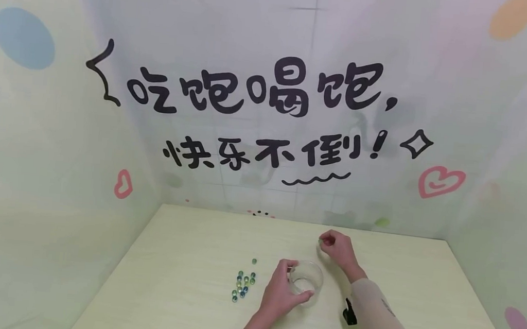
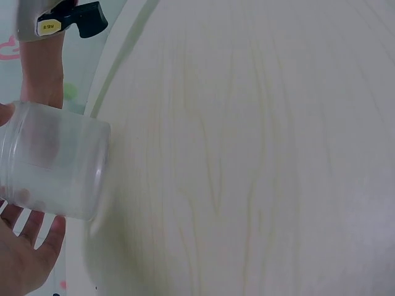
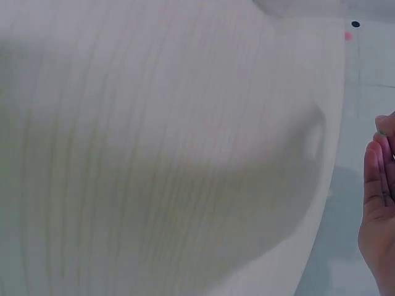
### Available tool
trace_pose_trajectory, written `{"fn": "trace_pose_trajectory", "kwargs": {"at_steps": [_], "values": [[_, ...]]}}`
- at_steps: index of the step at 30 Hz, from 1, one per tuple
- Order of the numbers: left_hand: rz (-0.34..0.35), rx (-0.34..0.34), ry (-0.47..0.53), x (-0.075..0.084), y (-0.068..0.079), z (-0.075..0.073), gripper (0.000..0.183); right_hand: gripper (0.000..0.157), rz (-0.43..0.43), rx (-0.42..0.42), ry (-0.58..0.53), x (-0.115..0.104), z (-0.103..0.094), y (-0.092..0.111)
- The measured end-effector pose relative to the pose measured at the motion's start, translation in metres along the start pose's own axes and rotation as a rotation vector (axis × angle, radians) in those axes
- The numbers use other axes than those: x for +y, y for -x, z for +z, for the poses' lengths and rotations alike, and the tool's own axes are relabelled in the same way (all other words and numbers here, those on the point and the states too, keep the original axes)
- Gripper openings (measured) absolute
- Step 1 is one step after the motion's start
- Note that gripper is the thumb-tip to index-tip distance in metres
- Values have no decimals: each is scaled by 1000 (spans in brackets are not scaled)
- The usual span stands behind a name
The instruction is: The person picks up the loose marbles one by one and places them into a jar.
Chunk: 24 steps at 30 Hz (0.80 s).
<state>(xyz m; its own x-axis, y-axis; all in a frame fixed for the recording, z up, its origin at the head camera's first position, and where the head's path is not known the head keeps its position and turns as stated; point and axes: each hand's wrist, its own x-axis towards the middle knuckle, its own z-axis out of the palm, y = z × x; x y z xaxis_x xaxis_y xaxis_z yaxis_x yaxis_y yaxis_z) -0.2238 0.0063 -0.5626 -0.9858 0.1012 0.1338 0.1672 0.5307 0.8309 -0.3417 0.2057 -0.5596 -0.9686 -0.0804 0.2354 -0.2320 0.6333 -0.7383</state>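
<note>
My left hand (image 1: 279, 293) grips a clear, colourless jar (image 1: 304, 303), with fingers and thumb on opposite sides. The jar's mouth faces up toward the head view, and no marbles show inside it. In the left wrist view the jar (image 2: 68, 163) has ridges near its rim, and the left fingers (image 2: 52, 237) curve along its side. Beyond the jar, my right hand (image 1: 339, 249) is raised and pinches a small green marble (image 1: 320, 241) between thumb and fingertips. Only a sliver of this marble (image 3: 381, 131) shows in the right wrist view.
Several green and blue glass marbles (image 1: 239, 289) lie grouped on the pale wooden table (image 1: 181, 261), left of the jar. One marble (image 1: 254, 261) sits apart, farther back. Printed walls (image 1: 242, 194) enclose the table at the back and both sides.
</note>
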Motion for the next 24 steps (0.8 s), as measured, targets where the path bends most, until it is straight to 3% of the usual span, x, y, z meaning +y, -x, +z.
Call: {"fn": "trace_pose_trajectory", "kwargs": {"at_steps": [8, 24], "values": [[-6, -12, 5, 2, 0, -1, 77, 11, -16, 6, -60, -12, -10, 11], [3, -7, -8, 0, 0, -1, 76, 14, -154, 34, -94, -37, -13, 36]]}}
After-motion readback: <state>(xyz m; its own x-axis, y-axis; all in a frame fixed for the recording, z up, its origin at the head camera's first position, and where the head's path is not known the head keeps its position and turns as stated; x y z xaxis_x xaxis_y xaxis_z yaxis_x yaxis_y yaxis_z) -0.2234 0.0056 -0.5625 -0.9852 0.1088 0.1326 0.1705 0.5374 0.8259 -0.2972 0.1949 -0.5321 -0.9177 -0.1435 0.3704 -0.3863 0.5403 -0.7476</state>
